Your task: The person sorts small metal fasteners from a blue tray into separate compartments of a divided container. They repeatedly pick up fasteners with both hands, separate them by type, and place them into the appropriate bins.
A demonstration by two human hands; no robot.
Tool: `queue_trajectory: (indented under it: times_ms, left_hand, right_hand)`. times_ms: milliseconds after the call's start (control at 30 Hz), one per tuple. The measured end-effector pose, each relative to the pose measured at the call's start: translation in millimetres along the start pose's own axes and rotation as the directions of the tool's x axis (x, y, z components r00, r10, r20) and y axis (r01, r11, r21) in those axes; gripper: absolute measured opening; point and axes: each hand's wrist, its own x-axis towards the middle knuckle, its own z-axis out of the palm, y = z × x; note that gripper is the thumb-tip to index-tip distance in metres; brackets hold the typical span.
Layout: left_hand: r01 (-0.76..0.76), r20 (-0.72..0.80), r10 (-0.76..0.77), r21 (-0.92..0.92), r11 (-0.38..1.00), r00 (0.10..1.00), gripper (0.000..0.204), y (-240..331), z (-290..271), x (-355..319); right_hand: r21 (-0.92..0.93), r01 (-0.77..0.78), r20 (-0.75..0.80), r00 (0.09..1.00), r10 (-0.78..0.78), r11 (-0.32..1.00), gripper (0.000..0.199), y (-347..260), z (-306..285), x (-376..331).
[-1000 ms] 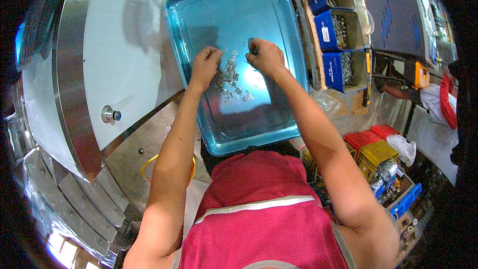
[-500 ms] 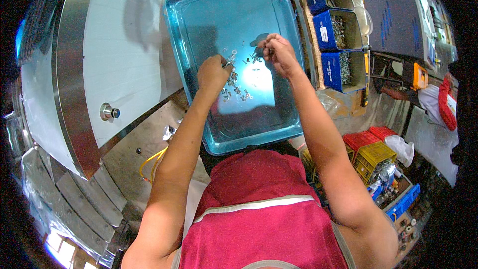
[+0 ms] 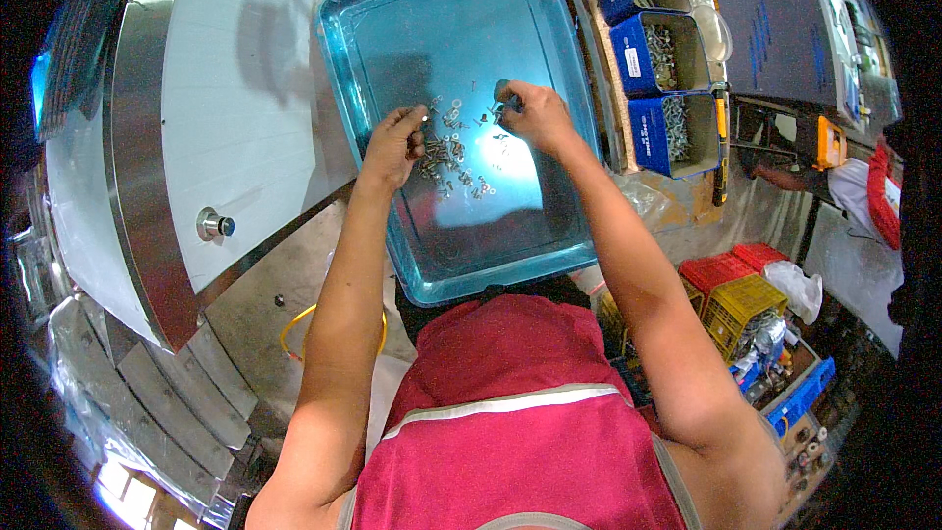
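A shiny blue tray [image 3: 461, 15] lies in front of me with a loose heap of small metal screws, nuts or washers [image 3: 444, 154] on its bottom. Left of the heap, my left hand [image 3: 392, 147] is raised with its fingers curled in a pinch. A tiny pale metal piece [image 3: 425, 119] shows at its fingertips, too small to name surely. On the other side, my right hand [image 3: 540, 118] reaches down with closed fingertips at a small group of dark screws [image 3: 497, 110]. What those fingertips hold is hidden.
Three blue bins [image 3: 640, 135] of screws and bolts stand in a row along the tray's right. A pale metal panel [image 3: 245, 118] with a round knob [image 3: 214, 224] is on the left. Red and yellow crates [image 3: 741, 319] sit at lower right. Another person's arm [image 3: 785, 179] shows at far right.
My left hand has drawn left, off the heap, with a small pale piece at its fingertips. My right hand has turned and lowered, bringing its fingertips to the dark screws.
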Motion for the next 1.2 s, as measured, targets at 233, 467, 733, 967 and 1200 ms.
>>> queue_trajectory:
  times_ms: [233, 467, 733, 967, 1200]
  left_hand:
    - [-0.013, 0.049, 0.016, -0.058, 0.998, 0.999, 0.015, -1.0, -0.4, 0.0]
    - [-0.391, 0.280, 0.431, 0.900, 0.194, 0.858, 0.022, -5.6, 40.5, -9.4]
    - [-0.434, 0.438, 0.437, 0.893, -0.116, 0.785, 0.018, -13.2, 52.8, -0.3]
    - [-0.105, 0.161, 0.093, 0.069, 0.992, 0.983, 0.017, 3.6, 27.0, -13.5]
    - [-0.352, 0.083, 0.428, 0.717, 0.601, 0.900, 0.024, 4.3, 25.2, -13.5]
  right_hand:
    - [-0.167, 0.019, 0.055, 0.998, -0.010, 0.986, 0.024, -12.0, -3.7, -4.7]
    - [-0.178, 0.004, 0.027, 1.000, 0.001, 0.984, 0.018, -7.0, 9.6, -2.4]
    - [0.867, -0.246, 0.173, 0.964, 0.200, 0.435, 0.024, 25.1, -5.5, -12.1]
    - [0.948, -0.207, 0.164, 0.968, 0.190, 0.239, 0.027, 29.0, -11.7, -26.4]
    - [0.777, -0.168, 0.041, 0.975, 0.218, 0.607, 0.023, 10.3, 2.1, -27.2]
